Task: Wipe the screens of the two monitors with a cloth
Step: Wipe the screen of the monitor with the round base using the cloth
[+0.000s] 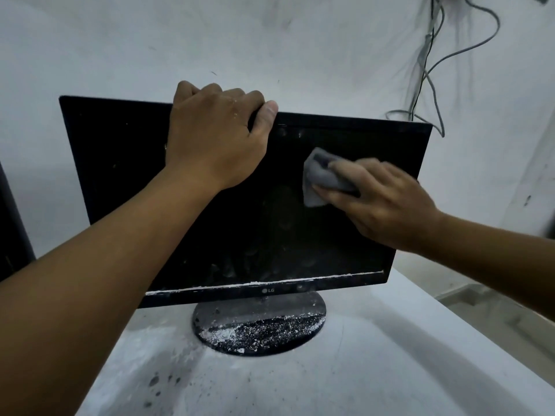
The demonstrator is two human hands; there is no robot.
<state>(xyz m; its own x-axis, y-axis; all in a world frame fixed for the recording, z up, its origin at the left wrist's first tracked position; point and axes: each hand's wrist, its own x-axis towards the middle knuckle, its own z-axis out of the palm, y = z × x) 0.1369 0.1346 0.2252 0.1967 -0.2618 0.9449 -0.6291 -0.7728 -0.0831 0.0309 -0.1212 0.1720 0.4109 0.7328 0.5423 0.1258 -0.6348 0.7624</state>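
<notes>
A black monitor [270,229] with a dusty, smeared screen stands on a round base [258,322] speckled with white flakes. My left hand [216,133] grips the monitor's top edge near the middle, fingers curled over the back and thumb on the front. My right hand [381,199] presses a folded grey cloth [318,175] against the upper right part of the screen, with fingers spread over the cloth. A dark edge at the far left [12,223] may be a second monitor; I cannot tell.
The monitor sits on a white table [390,355] marked with dust and dark spots near the front. Grey and black cables [432,64] hang down the white wall at the upper right. A pale tray-like object [468,295] lies beyond the table's right edge.
</notes>
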